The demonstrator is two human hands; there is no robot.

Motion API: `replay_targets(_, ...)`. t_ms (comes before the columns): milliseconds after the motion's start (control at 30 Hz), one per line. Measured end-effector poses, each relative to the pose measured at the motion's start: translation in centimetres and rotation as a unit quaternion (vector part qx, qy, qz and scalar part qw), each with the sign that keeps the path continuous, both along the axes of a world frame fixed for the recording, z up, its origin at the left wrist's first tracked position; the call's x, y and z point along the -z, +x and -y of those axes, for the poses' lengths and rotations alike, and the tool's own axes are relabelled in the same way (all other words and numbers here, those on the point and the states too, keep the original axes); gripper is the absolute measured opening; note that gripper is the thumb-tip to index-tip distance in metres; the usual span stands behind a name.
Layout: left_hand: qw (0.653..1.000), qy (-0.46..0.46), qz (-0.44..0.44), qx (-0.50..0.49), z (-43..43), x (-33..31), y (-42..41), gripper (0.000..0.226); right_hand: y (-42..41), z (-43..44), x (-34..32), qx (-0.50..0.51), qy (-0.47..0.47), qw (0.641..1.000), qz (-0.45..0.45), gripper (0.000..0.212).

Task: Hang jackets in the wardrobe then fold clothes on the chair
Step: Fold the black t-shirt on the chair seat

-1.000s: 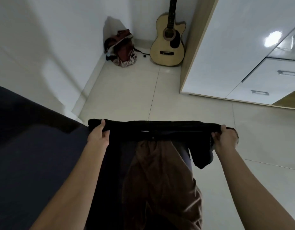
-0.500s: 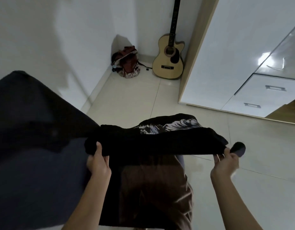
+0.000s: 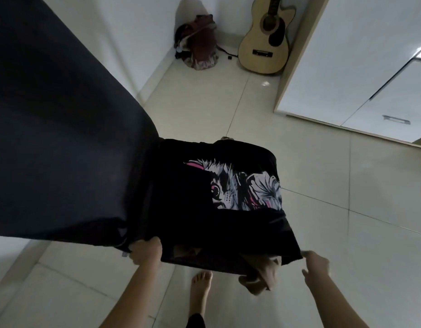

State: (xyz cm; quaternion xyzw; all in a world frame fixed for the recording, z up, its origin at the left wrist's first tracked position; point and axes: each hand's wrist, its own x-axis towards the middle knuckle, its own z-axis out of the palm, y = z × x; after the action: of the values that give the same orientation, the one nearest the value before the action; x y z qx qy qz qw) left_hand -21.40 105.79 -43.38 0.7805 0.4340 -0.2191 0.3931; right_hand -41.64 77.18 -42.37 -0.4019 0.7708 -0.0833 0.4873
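Head view, going left to right: you have one large dark navy cloth (image 3: 58, 138) filling the left side, draped down over something hidden beneath it. Its lower right corner meets your left hand (image 3: 147, 253), whose fingers are curled closed on the near left edge of one black printed T-shirt (image 3: 204, 209). That shirt lies spread flat in the centre, just beside the navy cloth and touching it along its left border, with a white and pink graphic showing on its right half. One tan-brown garment (image 3: 264, 273) pokes out from under the shirt's near edge and hangs toward the floor (image 3: 346, 209). One bare foot (image 3: 201, 287) of yours stands on the tiles below the shirt. Your right hand (image 3: 316, 266) sits at the shirt's near right corner; its fingers look loosely spread, and you cannot tell whether it pinches the fabric or has let go. Farther back, in the corner, one reddish backpack (image 3: 200, 43) leans by the wall, one acoustic guitar (image 3: 267, 41) stands just beside it, and one white wardrobe (image 3: 370, 55) with two visible drawer handles fills the right.
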Motion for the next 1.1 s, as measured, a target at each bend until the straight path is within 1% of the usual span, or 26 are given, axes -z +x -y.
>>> replay_targets(33,0.996,0.058,0.04,0.063,0.4,-0.6,0.1,0.045,0.9,-0.1,-0.1,-0.026,-0.015,0.999,-0.021,0.038)
replay_targets(67,0.987,0.073,0.1,0.107,0.7,-1.0,0.2,0.039,1.7,-0.2,-0.6,-0.048,-0.034,0.998,-0.037,0.037)
replay_targets(100,0.973,0.062,0.158,0.156,1.1,-1.3,0.4,0.031,2.7,-0.4,-1.0,-0.106,-0.068,0.99,-0.056,0.035)
replay_targets(133,0.958,0.042,0.199,0.202,1.5,-1.5,0.9,0.025,4.1,-0.7,-1.3,-0.161,-0.112,0.979,-0.048,0.033)
replay_targets(200,0.935,-0.006,0.224,0.276,2.3,-1.1,2.6,0.022,7.3,-1.5,-1.6,-0.252,-0.196,0.948,0.023,0.025)
replay_targets(233,0.925,-0.011,0.231,0.303,2.7,-1.0,3.5,0.023,9.1,-2.2,-1.8,-0.289,-0.222,0.93,0.051,0.021)
replay_targets(267,0.913,-0.006,0.242,0.328,3.2,-0.9,4.5,0.024,10.7,-2.7,-1.7,-0.328,-0.237,0.911,0.081,0.019)
replay_targets(367,0.881,0.021,0.267,0.39,4.7,0.1,7.7,0.034,15.7,-4.1,-0.7,-0.45,-0.229,0.853,0.134,0.019)
replay_targets(433,0.878,0.034,0.24,0.413,5.2,1.0,9.5,0.041,18.7,-4.7,0.1,-0.524,-0.203,0.811,0.162,0.022)
replay_targets(500,0.888,0.048,0.195,0.414,5.4,1.7,10.8,0.047,21.4,-5.2,1.1,-0.592,-0.153,0.772,0.172,0.034)
replay_targets(533,0.893,0.06,0.177,0.41,5.5,2.0,11.1,0.048,22.4,-5.4,1.4,-0.63,-0.142,0.747,0.161,0.043)
replay_targets(600,0.906,0.088,0.17,0.377,5.5,2.6,11.8,0.048,24.1,-5.7,2.1,-0.689,-0.143,0.702,0.106,0.058)
replay_targets(667,0.924,0.07,0.174,0.334,5.4,2.9,12.8,0.045,25.3,-6.1,2.0,-0.718,-0.146,0.679,0.055,0.064)
replay_targets(700,0.929,0.051,0.166,0.326,5.4,3.0,13.3,0.044,25.7,-6.2,1.7,-0.724,-0.145,0.674,0.035,0.065)
replay_targets(767,0.945,0.009,0.121,0.304,5.5,2.8,14.4,0.043,26.4,-6.5,1.4,-0.726,-0.144,0.672,0.001,0.065)
replay_targets(900,0.975,-0.079,0.08,0.193,6.5,2.2,16.2,0.047,27.2,-6.9,1.2,-0.728,-0.143,0.67,-0.032,0.064)
replay_targets(967,0.983,-0.119,0.037,0.138,6.9,1.7,16.8,0.043,27.3,-7.5,1.4,-0.729,-0.15,0.666,-0.053,0.058)
replay_targets(1033,0.984,-0.12,0.043,0.127,6.9,1.2,17.1,0.038,27.3,-7.8,1.8,-0.721,-0.165,0.671,-0.051,0.047)
replay_targets(1100,0.98,-0.096,0.078,0.157,6.9,0.9,17.0,0.039,27.3,-7.9,2.0,-0.698,-0.167,0.696,-0.024,0.034)
